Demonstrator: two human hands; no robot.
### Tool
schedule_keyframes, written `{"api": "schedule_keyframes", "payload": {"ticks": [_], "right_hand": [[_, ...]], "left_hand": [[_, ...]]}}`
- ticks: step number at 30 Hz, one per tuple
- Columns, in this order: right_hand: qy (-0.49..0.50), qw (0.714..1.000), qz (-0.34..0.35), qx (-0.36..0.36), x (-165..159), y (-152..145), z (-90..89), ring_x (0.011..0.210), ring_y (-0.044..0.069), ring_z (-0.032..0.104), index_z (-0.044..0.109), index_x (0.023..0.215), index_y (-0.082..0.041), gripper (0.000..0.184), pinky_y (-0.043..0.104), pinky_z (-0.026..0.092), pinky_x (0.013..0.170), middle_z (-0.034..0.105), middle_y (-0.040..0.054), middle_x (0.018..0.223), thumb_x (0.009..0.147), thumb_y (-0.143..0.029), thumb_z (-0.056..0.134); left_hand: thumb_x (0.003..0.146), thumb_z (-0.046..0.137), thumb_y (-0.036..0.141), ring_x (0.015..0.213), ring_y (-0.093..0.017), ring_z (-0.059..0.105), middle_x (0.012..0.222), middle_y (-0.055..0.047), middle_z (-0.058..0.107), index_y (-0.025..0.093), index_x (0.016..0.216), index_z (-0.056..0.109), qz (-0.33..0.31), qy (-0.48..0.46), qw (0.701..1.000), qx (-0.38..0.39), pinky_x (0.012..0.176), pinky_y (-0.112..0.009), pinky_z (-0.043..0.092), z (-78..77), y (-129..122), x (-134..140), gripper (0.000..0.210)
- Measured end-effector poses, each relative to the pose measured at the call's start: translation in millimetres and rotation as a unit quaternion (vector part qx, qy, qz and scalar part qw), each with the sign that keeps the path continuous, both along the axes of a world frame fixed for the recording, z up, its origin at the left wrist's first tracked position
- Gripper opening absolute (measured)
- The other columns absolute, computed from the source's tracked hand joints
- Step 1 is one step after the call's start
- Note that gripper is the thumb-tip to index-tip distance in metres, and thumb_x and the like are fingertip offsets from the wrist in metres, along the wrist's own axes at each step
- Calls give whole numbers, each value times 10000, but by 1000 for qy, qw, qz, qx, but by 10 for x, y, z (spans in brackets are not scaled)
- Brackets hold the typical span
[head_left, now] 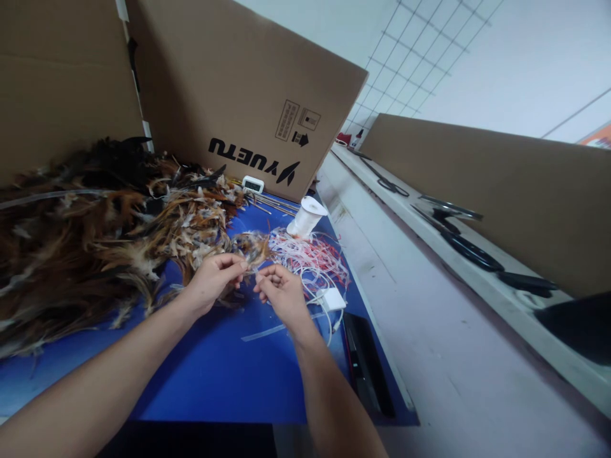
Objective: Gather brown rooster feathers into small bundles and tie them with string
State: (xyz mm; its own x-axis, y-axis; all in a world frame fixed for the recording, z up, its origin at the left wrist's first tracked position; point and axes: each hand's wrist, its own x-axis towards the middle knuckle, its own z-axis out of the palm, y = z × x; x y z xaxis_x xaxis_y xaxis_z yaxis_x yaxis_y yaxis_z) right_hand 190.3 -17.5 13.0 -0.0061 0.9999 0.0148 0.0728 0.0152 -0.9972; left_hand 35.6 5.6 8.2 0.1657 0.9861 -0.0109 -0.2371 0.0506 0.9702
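Over the blue tabletop (214, 375), my left hand (214, 280) and my right hand (282, 294) are close together, each with thumb and fingers pinched. Something thin and pale shows between the fingertips, too small to name. Just beyond them is a blurred tuft of brown and grey feathers (252, 247); whether it is held or lies on the table, I cannot tell. A large heap of brown, black and cream feathers (95, 248) spreads to the left of my left hand. Beside my right hand lies a tangle of white and red strips (317, 257).
A white spool (308, 216) stands behind the strips. A white adapter with a cable (333, 299) and a black, long object (367, 362) lie at the right. Cardboard (238, 83) walls the back, with a small digital display (252, 184) before it. Scissors (392, 186) rest on the ledge.
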Motion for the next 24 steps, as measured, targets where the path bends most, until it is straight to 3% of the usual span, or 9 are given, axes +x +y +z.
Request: {"api": "schedule_keyframes", "payload": {"ticks": [7, 17, 24], "right_hand": [[-37, 998, -9, 45, 24, -21, -3, 528, 114, 599, 671, 805, -205, 74, 242, 489, 533, 687, -7, 646, 745, -228, 634], [-59, 997, -13, 49, 27, -23, -1, 534, 113, 589, 661, 788, -211, 61, 246, 482, 548, 670, -20, 642, 754, -220, 611], [-63, 996, -21, 59, 46, -19, -6, 542, 119, 594, 653, 777, -219, 49, 254, 476, 554, 668, -21, 635, 759, -236, 612]], "left_hand": [[707, 698, 307, 472, -92, 471, 507, 33, 528, 149, 627, 646, 22, 41, 998, 46, 500, -218, 392, -20, 12, -13, 185], [681, 721, 306, 452, -69, 456, 493, 34, 527, 136, 638, 642, 16, -7, 1000, -16, 449, -190, 324, 54, -14, -33, 193], [633, 772, 316, 485, -63, 476, 538, 21, 559, 122, 670, 652, 2, -67, 996, -61, 468, -172, 364, 48, 16, -40, 231]]}}
